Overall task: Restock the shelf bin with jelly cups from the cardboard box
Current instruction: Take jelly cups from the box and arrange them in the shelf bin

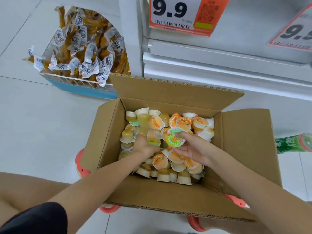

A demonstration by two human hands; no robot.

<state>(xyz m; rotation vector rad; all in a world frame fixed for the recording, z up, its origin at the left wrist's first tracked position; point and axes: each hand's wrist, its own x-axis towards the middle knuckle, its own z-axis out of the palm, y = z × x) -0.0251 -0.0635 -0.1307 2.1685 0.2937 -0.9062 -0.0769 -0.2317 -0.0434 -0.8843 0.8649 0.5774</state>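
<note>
Two hands are down inside the open cardboard box (168, 193), which sits on the floor (42, 124) just in front of the white shelf unit (219, 65); this head view is the only one. The box is well filled with jelly cups (184, 123), a loose heap lying at every angle, some foil lid up, some on their sides, some upside down. The left hand (144, 147) is buried in the left middle of the heap, fingers curled down into the cups and closing around a green-lidded cup (153, 142); how many more it has gathered cannot be told. The right hand (190, 147) lies palm partly up just beside it, thumb and fingers pinching a green-and-yellow lidded cup (174, 137) lifted a little above the pile.

The shelf bin that is to be filled does not show clearly; only white shelf fronts and two orange price tags (182, 14) reading 9.9 appear at the far side. To the far left, a blue basket (81, 89) holds packets of a brown snack (79, 48), and a green bottle (293, 143) lies at the right edge.

The step in hand looks like gathering a load. It would go best by scooping with both hands cupped together rather than picking single cups, since the cups are small and slippery and the lid edges catch on one another. Squeezing should be light, as the thin plastic could buckle. Lifting straight up between the raised flaps would keep strays falling back into the box rather than onto the floor.
</note>
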